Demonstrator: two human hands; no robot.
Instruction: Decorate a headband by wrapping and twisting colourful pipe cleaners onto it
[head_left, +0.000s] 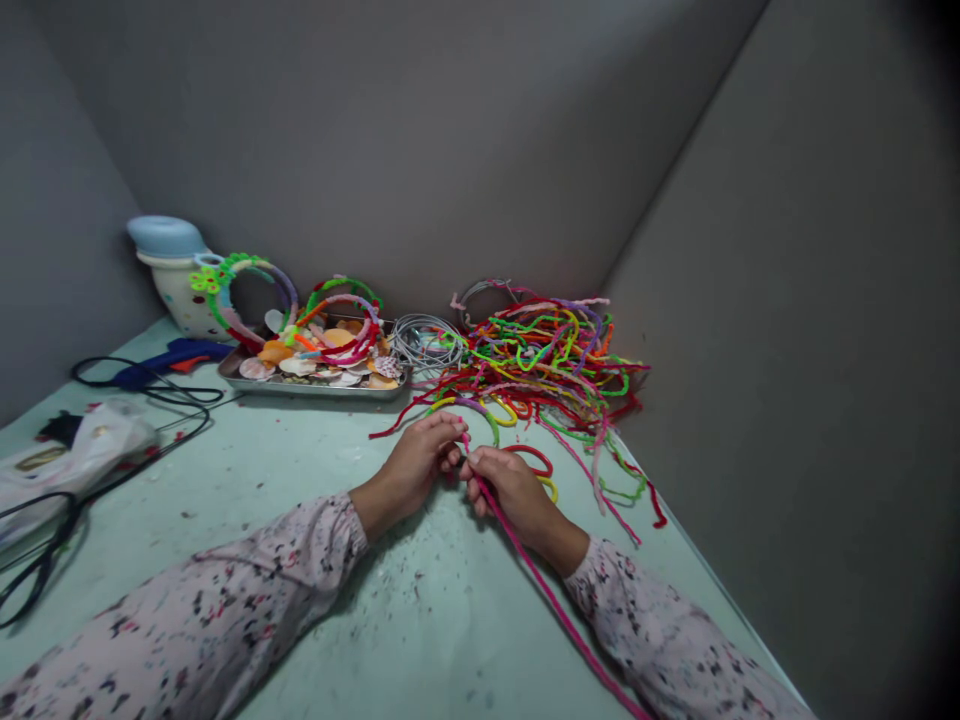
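Observation:
A long pink pipe cleaner [541,583] runs from between my hands down past my right forearm to the bottom edge of the view. My left hand [424,455] pinches its short upper end. Just below, my right hand [514,490] is closed around the same strand. A small dark bit shows between the fingertips of both hands, too small to name. Right behind my hands lie a purple and green curved band [480,408], a yellow loop [504,412] and a red loop [536,458], the last partly hidden by my right hand.
A metal tray [315,390] holds seashells and fuzzy headbands. Beside it are coiled grey wire [427,342] and a heap of coloured pipe cleaners [547,350]. At left stand a blue-lidded container [180,275], a blue tool [172,358], black cable [82,495] and a plastic bag [82,460].

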